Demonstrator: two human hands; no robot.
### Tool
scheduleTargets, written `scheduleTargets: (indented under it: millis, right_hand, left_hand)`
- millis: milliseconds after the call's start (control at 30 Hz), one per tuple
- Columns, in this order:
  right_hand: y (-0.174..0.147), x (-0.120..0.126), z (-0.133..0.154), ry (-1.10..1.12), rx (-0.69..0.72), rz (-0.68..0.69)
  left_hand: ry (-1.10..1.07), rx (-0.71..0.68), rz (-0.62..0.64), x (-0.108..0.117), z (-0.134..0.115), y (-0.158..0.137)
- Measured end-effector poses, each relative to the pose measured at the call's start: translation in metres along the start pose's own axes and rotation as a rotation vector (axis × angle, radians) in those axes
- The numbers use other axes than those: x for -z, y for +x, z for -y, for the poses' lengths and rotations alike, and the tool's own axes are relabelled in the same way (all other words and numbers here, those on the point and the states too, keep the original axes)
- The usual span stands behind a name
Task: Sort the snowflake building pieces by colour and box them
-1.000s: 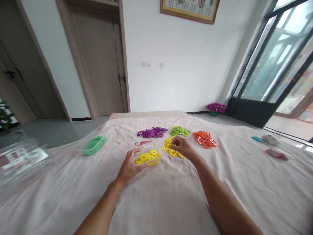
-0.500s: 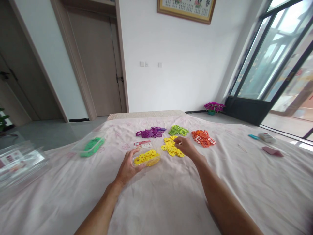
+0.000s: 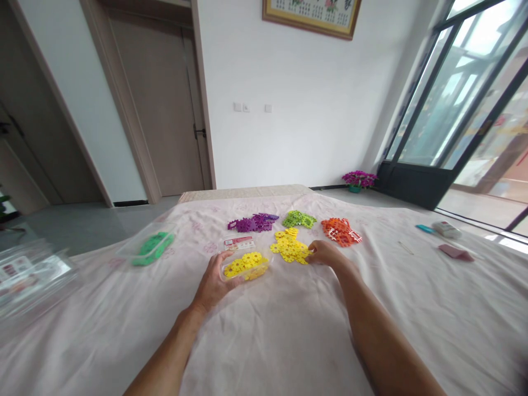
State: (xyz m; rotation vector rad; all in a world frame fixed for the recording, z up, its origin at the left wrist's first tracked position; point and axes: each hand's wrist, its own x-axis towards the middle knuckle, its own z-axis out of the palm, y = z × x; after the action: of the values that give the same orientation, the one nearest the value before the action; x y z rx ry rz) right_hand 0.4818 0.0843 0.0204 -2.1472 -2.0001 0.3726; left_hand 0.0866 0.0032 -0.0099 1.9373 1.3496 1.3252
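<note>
My left hand (image 3: pixel 216 276) grips the left end of a clear plastic box (image 3: pixel 247 279), its thumb along the front and fingers behind. Yellow flower-shaped plastic pieces (image 3: pixel 245 264) fill part of the box. Just right of it, more of the same lie in a loose yellow pile (image 3: pixel 289 247) on the cloth. My right hand (image 3: pixel 324 253) is at the right edge of that pile, fingers pinched at a yellow flower-shaped piece (image 3: pixel 306 257); the fingertips are partly hidden. A clear label panel (image 3: pixel 239 243) with red and white print shows behind the box.
Behind are piles of purple pieces (image 3: pixel 253 222), light green pieces (image 3: pixel 299 219) and orange-red pieces (image 3: pixel 341 231). A clear box with green pieces (image 3: pixel 154 248) stands left, near stacked clear containers (image 3: pixel 33 280). At right lie a pink folded item (image 3: pixel 456 252) and a white packet (image 3: pixel 446 229).
My right hand has moved from the upper part of the yellow pile down and right to its right edge. My left hand still holds the box. The view has shifted slightly.
</note>
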Motion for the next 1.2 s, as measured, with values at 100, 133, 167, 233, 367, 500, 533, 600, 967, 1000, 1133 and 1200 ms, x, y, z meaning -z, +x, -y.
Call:
scheduleTargets:
  millis: [100,133,167,233,367,500,533,600,967,1000,1133,1200]
  right_hand:
    - [-0.003,0.001,0.001,0.053,-0.037,0.012]
    - [-0.004,0.002,0.001,0.067,-0.042,0.013]
    - [-0.005,0.002,0.002,0.080,-0.043,0.013]
    - [-0.007,0.003,0.004,0.111,-0.037,0.007]
    - [-0.008,0.000,0.008,0.207,-0.032,0.004]
    - [-0.007,-0.005,0.005,0.316,0.004,0.092]
    - [-0.007,-0.005,0.004,0.339,0.016,0.102]
    - [-0.005,-0.005,0.003,0.369,0.033,0.092]
    - [-0.021,0.002,0.076,0.875,0.323,-0.031]
    - [-0.026,0.002,0.086,0.911,0.361,-0.008]
    - [-0.043,-0.005,0.118,0.919,0.478,0.145]
    - [-0.045,-0.008,0.124,0.884,0.502,0.160]
  left_hand:
    - [0.005,0.002,0.010,0.000,0.002,0.000]
    - [0.009,0.001,0.015,0.000,0.002,0.000]
    - [0.012,0.002,0.019,0.000,0.003,0.000]
    - [0.015,0.002,0.022,-0.001,0.004,0.000]
    - [0.012,-0.002,0.018,-0.001,0.004,0.000]
    - [0.005,-0.007,0.013,-0.001,0.004,0.000]
    - [0.004,-0.009,0.014,-0.001,0.004,0.000]
    - [0.008,-0.010,0.017,-0.001,0.005,0.000]
    - [0.023,-0.012,0.016,-0.001,0.005,0.000]
    - [0.023,-0.012,0.016,-0.001,0.005,0.000]
    - [0.003,-0.005,0.012,-0.002,0.005,0.000]
    - [-0.010,-0.003,0.007,-0.002,0.004,0.000]
